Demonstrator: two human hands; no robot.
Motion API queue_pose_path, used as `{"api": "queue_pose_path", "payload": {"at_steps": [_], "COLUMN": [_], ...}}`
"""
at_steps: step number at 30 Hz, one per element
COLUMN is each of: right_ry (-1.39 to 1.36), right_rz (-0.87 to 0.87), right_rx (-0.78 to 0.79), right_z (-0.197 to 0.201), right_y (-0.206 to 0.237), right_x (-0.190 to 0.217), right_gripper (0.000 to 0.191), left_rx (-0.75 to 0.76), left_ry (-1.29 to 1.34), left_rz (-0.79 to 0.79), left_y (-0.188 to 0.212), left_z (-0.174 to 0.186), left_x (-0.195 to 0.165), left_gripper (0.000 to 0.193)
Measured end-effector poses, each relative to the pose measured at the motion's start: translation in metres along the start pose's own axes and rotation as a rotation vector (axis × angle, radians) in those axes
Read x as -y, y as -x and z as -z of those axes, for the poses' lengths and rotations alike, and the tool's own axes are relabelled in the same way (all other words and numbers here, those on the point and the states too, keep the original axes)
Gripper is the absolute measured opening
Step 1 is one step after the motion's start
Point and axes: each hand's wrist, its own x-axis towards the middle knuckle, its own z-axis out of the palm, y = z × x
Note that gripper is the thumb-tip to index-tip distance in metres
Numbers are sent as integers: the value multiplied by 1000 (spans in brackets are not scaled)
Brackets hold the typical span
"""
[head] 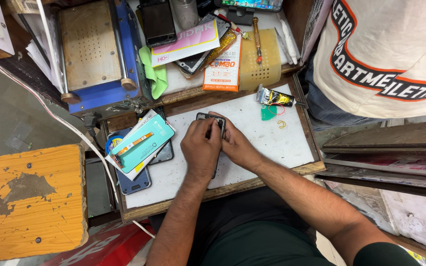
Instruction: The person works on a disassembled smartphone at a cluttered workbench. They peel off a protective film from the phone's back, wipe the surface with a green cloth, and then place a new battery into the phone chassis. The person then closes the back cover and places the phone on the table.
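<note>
both hands [218, 143] on phone [212, 119], white mat [272, 143]

Phone repair workshop: cluttered wooden workbench [232, 189], blue screen-separator machine with perforated metal plate [94, 54], loose dark phones [158, 22], small red-handled screwdriver [257, 39], glue tube [275, 97].

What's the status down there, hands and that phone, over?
Left hand and right hand both gripping the dark phone on the white work mat. Glue tube and teal packet lie apart, nothing blocking.
</note>
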Motion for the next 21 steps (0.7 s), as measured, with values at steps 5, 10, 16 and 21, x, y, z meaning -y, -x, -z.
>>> {"api": "queue_pose_path", "payload": {"at_steps": [5, 10, 16, 21], "right_ry": [324, 187, -3, 18], "right_rz": [186, 192, 80, 135], "right_rx": [-19, 10, 11, 27], "right_z": [5, 2, -5, -6], "right_y": [5, 3, 2, 4], "right_x": [-1, 0, 2, 7], "right_gripper": [69, 71, 67, 67], "left_rx": [-10, -2, -33, 13], "left_ry": [-141, 32, 110, 90], "left_rz": [-143, -97, -11, 28], "left_y": [4, 1, -3, -2], "left_z": [-8, 1, 7, 5], "left_x": [-14, -12, -2, 0], "left_gripper": [10, 7, 8, 10]}}
